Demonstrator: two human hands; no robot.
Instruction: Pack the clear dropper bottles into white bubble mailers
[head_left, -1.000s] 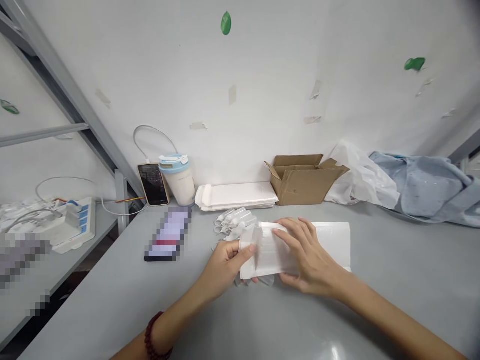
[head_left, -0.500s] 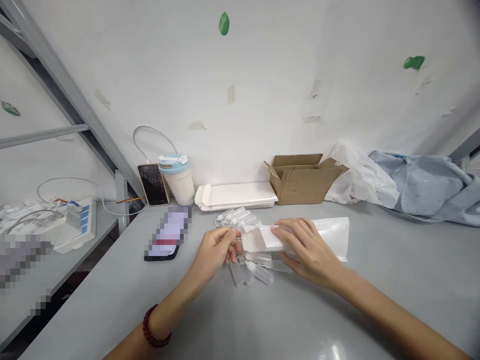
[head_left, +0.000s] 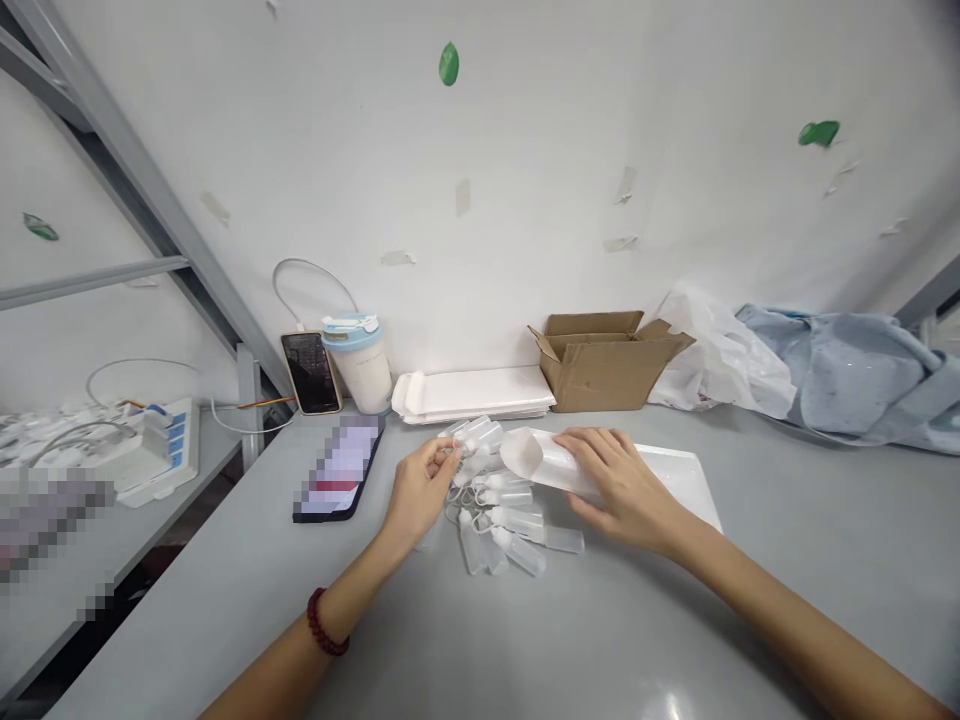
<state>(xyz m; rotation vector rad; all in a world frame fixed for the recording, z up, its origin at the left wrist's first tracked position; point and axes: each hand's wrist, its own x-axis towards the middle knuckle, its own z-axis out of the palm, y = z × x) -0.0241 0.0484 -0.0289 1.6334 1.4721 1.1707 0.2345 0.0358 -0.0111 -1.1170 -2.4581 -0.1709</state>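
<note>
1. Hands differ: the left hand (head_left: 416,490) is nearly closed, thumb and fingers together at the far edge of the bottles; whether it grips one, I cannot tell.
2. Small clear bottles (head_left: 517,522) fan across the worktop (head_left: 450,650), just right of the left hand, the nearer one; the closest bodies point rightward and towards the person.
3. White envelope (head_left: 553,464) lies lengthwise left to right, mouth facing the left hand.
4. Right hand (head_left: 630,495), partly open, clasps the envelope's middle.

Brown cardboard box (head_left: 606,375), ctr-right. Lt-blue-and-white lidded cup (head_left: 363,365), ctr-left. Plain white flat packets (head_left: 480,392), ctr. Dark-red beaded bracelet (head_left: 327,622), lower left. Green leaf-shaped wall piece (head_left: 448,64), top ctr.
</note>
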